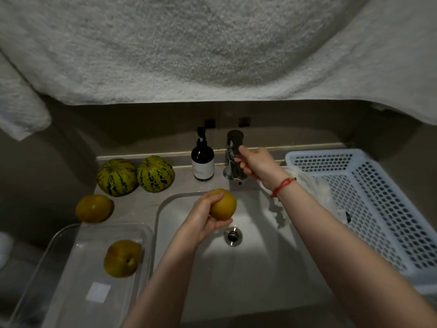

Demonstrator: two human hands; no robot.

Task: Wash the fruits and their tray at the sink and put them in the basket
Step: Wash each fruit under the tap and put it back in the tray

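Note:
My left hand [203, 218] grips a round yellow fruit [224, 204] over the white sink [260, 268], just under the tap's spout. My right hand [256, 163] is curled round the chrome tap [233, 159] behind the basin. No water shows. A second yellow fruit [123, 258] lies in the clear plastic tray [71, 280] left of the sink. A third yellow fruit [94, 208] sits on the counter behind the tray. Two striped green-yellow melons [117, 177] [155, 174] stand at the counter's back left. The white perforated basket [378, 209] stands to the right of the sink.
A dark pump bottle [202, 159] stands just left of the tap. White crumpled plastic [314, 188] lies in the basket's near left corner. A large white towel [212, 48] hangs overhead across the top of the view. The drain [233, 236] sits mid-basin.

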